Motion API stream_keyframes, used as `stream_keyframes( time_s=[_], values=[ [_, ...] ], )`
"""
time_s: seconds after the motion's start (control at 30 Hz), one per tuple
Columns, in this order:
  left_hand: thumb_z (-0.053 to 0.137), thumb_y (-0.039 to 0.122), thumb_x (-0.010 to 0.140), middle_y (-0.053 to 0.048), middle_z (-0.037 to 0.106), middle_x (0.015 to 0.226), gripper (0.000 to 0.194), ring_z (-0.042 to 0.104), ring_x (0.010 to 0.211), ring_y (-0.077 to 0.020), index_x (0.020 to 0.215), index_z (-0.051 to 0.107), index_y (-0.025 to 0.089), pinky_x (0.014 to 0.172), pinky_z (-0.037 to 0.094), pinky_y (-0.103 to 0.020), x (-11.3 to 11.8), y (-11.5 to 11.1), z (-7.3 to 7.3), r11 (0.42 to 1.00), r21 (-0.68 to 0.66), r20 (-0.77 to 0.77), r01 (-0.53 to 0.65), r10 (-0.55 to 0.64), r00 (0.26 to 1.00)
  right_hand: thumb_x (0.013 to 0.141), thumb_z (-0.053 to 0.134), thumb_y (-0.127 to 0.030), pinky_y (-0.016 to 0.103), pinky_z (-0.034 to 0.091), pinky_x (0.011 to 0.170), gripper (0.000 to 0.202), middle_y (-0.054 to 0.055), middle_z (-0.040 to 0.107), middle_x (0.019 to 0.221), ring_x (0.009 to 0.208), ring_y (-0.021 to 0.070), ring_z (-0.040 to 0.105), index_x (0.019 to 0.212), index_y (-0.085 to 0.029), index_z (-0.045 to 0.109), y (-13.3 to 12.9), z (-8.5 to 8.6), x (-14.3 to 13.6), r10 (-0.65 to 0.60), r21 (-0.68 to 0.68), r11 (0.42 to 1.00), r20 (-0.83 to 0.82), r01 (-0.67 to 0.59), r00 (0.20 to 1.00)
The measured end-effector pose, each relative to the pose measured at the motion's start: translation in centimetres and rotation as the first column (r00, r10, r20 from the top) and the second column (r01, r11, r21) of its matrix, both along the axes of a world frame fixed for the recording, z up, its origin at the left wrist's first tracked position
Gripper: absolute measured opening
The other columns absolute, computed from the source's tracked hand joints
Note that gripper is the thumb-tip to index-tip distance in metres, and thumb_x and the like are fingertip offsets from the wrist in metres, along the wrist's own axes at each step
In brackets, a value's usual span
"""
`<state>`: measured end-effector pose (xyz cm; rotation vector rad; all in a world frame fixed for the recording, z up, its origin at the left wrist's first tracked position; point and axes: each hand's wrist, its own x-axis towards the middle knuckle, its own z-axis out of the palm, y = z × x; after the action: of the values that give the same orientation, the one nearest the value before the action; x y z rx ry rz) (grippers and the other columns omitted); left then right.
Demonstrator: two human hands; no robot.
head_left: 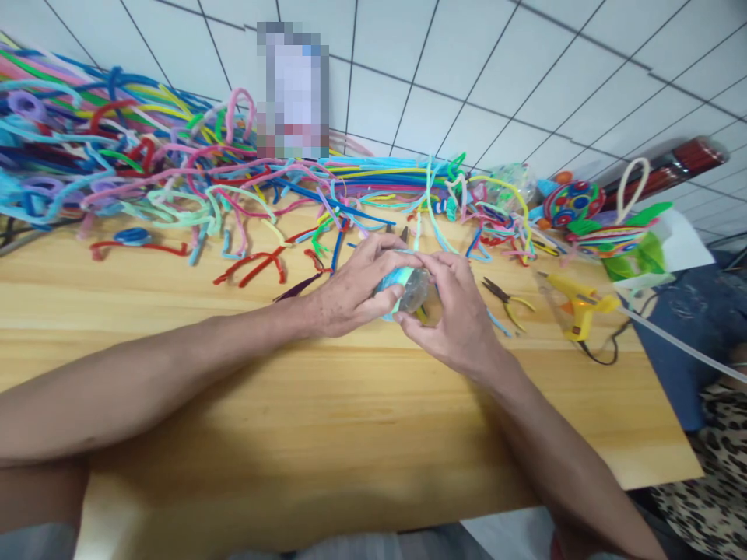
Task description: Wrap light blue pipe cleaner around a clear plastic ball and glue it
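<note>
At the middle of the wooden tabletop (280,435), toward its back half: a small, rounded clear plastic piece (416,291), partly wrapped in blue and pale green fuzzy strands, held between both hands. Could be a bottle end; too small and blurred to be sure.

Left hand (348,289) closed around the wrapped side, thumb across the front, fingers over the top. Right hand (461,320) curled on the bare clear end, thumb low, fingertips at the upper edge, near the left fingers. Both gripping; any gap under the right palm can't be told.

Handling, judged by looks: light, thin-walled, probably springy, dents if squeezed hard. Bare plastic likely slick; fuzzy wrap likely soft, grippier, but could slide or bunch. Best hold: light pinch on the rim of the clear end, other hand cupping the wrap flat.

Around it: pliers with yellow handles (512,309) just right of the right hand, yellow glue gun (580,305) farther right, red pipe cleaners (252,267) left, large pile of coloured pipe cleaners (169,167) along the tiled wall (461,70).
</note>
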<state>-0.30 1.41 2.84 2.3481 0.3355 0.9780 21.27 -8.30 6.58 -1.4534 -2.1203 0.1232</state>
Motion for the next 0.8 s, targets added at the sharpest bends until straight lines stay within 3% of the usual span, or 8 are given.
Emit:
stream_keyframes(
  time_s=[0.3,0.5,0.8],
  values=[
    [0.044,0.037,0.117,-0.015,0.051,0.15,0.041,0.047,0.149,-0.0289,0.157,0.05,0.028,0.129,0.044,-0.058,0.04,-0.13,-0.08,1.0,0.015,0.018,0.002,-0.002,1.0,0.087,0.079,-0.037,0.068,0.055,0.114,0.082,0.016,0.059,0.146,0.138,0.0409,0.059,0.16,-0.031,0.044,0.05,0.06,0.03,-0.008,-0.022,1.0,-0.007,0.008,1.0],
    [0.044,0.038,0.116,-0.015,0.053,0.15,0.042,0.048,0.15,-0.0308,0.157,0.05,0.029,0.13,0.043,-0.061,0.15,0.0,-0.32,1.0,-0.001,0.04,-0.008,0.008,0.999,0.087,0.078,-0.036,0.062,0.06,0.108,0.081,0.017,0.058,0.145,0.136,0.0383,0.061,0.161,-0.028,0.045,0.24,0.24,0.32,0.039,-0.018,0.999,-0.013,-0.039,0.999],
    [0.045,0.038,0.116,-0.015,0.055,0.149,0.041,0.05,0.149,-0.0313,0.155,0.051,0.029,0.128,0.045,-0.062,0.16,-0.13,-0.14,1.0,-0.001,0.041,-0.013,0.013,0.999,0.09,0.075,-0.037,0.062,0.061,0.105,0.077,0.017,0.06,0.144,0.134,0.0384,0.062,0.161,-0.026,0.046,0.34,-0.16,0.22,0.035,0.027,0.999,-0.004,-0.035,0.999]
  ],
)
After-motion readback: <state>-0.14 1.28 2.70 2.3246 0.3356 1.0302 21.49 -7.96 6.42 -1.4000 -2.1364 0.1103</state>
